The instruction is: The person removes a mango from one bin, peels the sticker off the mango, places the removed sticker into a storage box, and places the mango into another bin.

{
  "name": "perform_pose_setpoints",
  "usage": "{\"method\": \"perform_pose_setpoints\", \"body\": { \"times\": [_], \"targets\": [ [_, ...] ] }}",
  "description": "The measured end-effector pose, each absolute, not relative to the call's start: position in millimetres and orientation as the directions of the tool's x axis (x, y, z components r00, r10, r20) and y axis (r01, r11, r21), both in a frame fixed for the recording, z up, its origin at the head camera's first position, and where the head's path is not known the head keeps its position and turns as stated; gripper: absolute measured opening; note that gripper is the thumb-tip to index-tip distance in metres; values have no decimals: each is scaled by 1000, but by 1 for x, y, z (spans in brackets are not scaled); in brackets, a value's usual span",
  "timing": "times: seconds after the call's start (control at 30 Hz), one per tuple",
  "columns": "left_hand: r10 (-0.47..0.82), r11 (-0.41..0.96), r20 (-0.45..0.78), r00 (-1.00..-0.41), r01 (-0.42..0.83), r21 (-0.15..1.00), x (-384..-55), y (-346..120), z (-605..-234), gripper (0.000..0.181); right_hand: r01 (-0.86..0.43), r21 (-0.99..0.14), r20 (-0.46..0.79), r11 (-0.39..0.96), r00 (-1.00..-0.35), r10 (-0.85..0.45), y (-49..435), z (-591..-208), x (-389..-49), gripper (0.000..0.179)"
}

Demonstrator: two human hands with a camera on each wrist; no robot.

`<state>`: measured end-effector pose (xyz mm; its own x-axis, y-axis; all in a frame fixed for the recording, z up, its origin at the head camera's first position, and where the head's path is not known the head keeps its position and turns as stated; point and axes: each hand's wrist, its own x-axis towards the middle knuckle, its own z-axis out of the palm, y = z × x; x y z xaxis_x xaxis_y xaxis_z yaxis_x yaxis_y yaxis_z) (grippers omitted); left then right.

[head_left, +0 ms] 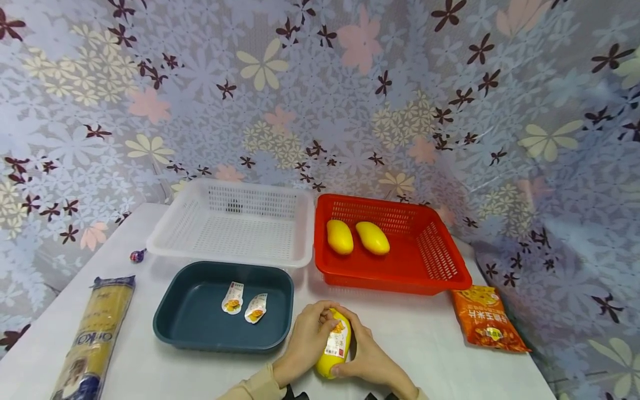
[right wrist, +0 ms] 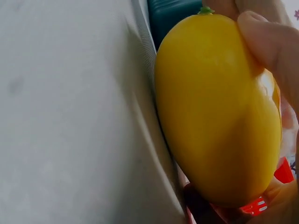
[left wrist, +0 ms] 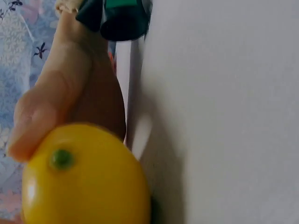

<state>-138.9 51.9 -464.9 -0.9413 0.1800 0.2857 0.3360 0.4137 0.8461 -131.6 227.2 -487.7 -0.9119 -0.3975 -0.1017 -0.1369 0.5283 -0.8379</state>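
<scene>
In the head view, a yellow mango [head_left: 326,364] bearing a white printed label [head_left: 336,343] lies between both hands near the table's front edge. My right hand [head_left: 369,356] grips its right side, thumb at the near end and fingers at the far end. My left hand [head_left: 309,338] holds it from the left, with curled fingers and thumb at the label's upper part. The mango [left wrist: 88,182] shows its green stem end in the left wrist view. In the right wrist view, the mango's smooth underside [right wrist: 215,107] faces the camera, and the label's face is hidden.
Two mangoes lie in a red basket [head_left: 390,280] at the back right. A white basket [head_left: 230,255] stands beside it. Two labels lie in a dark blue tray [head_left: 185,311]. A noodle pack [head_left: 95,339] and a lollipop [head_left: 137,255] are left; an orange snack bag [head_left: 487,319] is right.
</scene>
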Motion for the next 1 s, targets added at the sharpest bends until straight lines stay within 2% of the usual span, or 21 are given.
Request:
{"method": "perform_pose_setpoints", "body": {
  "times": [0.17,0.37,0.53,0.6,0.67,0.73,0.87,1.0],
  "targets": [
    [277,301,339,-899,416,858,-136,51,-463,22,-138,-830,-100,540,-916,-388,227,-487,-132,109],
    [300,203,401,-866,468,860,-134,48,-466,22,-139,-847,-100,513,-907,-410,227,-489,-134,106],
    [293,66,611,-736,653,755,-131,41,-437,25,-155,-856,-82,493,-902,-425,231,-489,-136,104],
    [280,25,649,-708,681,732,-134,30,-418,30,-150,-846,-88,512,-908,-410,231,-488,-137,106],
    [256,15,635,-729,660,751,-138,13,-405,35,-137,-831,-104,540,-915,-391,231,-487,-138,107],
    [219,27,579,-786,598,801,-145,-9,-399,39,-101,-821,-136,562,-921,-365,230,-486,-137,110],
    [151,90,385,-910,401,912,-159,-63,-395,44,-73,-812,-172,579,-918,-357,227,-487,-136,111],
    [164,235,177,-970,213,948,-174,-118,-390,45,-56,-816,-187,575,-916,-355,226,-486,-135,111]
  ]
}}
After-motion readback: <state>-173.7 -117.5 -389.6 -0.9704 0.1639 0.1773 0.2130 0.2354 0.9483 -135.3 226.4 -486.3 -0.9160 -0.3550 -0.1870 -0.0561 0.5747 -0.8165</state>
